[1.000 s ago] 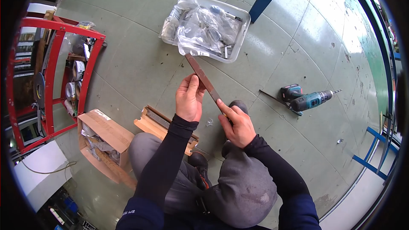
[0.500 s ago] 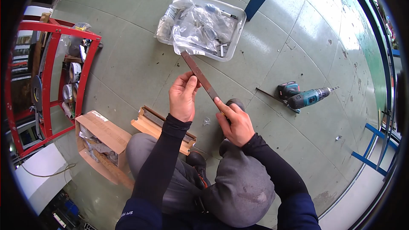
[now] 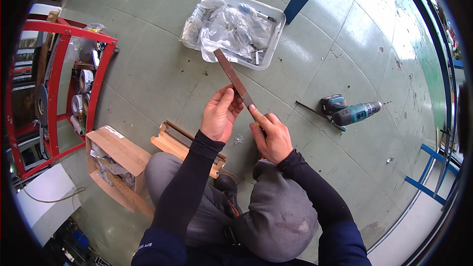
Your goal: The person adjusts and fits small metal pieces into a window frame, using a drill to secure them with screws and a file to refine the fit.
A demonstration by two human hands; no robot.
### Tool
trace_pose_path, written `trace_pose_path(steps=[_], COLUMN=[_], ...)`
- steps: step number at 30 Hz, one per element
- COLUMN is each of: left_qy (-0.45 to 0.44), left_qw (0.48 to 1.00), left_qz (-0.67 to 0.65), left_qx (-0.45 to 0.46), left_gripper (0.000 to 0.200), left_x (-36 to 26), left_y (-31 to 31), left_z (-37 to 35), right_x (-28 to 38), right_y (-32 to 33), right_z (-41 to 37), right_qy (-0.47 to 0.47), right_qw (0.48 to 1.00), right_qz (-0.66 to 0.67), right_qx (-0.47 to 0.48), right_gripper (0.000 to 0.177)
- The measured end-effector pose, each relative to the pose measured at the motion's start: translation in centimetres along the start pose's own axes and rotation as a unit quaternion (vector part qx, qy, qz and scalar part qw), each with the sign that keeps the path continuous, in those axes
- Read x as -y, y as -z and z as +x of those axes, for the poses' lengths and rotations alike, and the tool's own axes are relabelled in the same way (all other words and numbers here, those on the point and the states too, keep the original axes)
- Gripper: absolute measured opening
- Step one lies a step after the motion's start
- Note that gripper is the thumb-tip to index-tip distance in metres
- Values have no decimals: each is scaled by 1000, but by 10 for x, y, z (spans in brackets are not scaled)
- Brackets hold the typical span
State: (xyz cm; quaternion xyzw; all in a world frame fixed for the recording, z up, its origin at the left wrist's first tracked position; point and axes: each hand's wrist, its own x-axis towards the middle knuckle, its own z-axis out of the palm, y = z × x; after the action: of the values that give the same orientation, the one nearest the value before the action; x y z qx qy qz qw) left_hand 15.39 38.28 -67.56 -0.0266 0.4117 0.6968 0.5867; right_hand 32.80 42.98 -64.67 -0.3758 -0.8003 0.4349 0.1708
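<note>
While both hands hold the brown flat bar, the red rack stands at 9 to 10 o'clock in view, the cardboard box at 8 – open, with wrapped stuff inside. Wooden holder with dark strips also sits toward 8 o'clock, closer in, beside the grey-trousered knee.

Left hand: thumb and fingers closed round the bar's mid-part, thumb on the near side, other fingers bent together behind. Palm turned partly up, forearm reaching in from 7 o'clock.

The bar slants from 11 to 5 o'clock, raised over the floor. Its far end overlaps the near edge of the clear plastic tray at 12 – can't tell if they touch. Plastic bags fill much of the tray.

Right hand: index finger stretched, tip on the bar's lower part; thumb bent below, the rest curled in. Back of hand up, forearm from 5 o'clock.

Cordless drill lies at 3 o'clock, thin dark rod just beside it.
</note>
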Motion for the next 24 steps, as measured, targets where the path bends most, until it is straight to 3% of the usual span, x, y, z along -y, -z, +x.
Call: trace_pose_path(steps=[5, 11, 17, 20, 24], left_qy=[0, -2, -88, -116, -100], left_qw=[999, 991, 977, 971, 973], left_qz=[44, 133, 193, 207, 206], left_qx=[-21, 32, -7, -35, -29], left_gripper=[19, 16, 15, 15, 15], left_x=[-8, -22, -37, -32, -31], left_y=[4, 9, 10, -1, 8], left_z=[3, 2, 2, 0, 1], right_x=[2, 5, -2, 5, 1], right_y=[3, 7, 6, 4, 6], right_z=[0, -4, -13, -2, -9], right_qy=[-8, -6, 9, -17, 2], right_qw=[1000, 1000, 999, 999, 999], right_qz=[-15, 10, 2, 14, 36], right_qx=[17, 21, 31, -23, -4], right_gripper=[52, 50, 49, 50, 50])
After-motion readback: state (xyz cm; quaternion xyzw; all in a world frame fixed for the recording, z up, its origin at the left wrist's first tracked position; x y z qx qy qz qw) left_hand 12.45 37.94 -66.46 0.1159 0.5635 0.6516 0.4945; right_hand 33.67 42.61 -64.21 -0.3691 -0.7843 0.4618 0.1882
